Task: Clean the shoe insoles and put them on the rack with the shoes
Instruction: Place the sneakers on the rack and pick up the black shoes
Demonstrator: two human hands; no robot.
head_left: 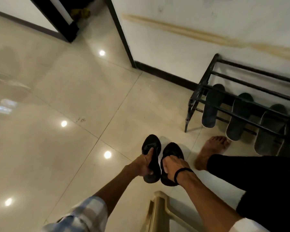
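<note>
**Left of the rack: two black shoes, one in each hand**

Left of the black metal rack [238, 97], the left hand [143, 164] is gripping one black shoe [151, 148] while the right hand [172, 164] is clutching the second shoe [172, 151]. Three grey insoles [211, 106] are leaning on the rack's bars. One bare foot [211, 149] is standing just before the rack.

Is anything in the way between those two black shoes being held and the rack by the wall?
Nothing visible blocks it. The left hand and right hand each hold a black shoe above bare floor. Only the person's own bare foot stands near the rack.
</note>
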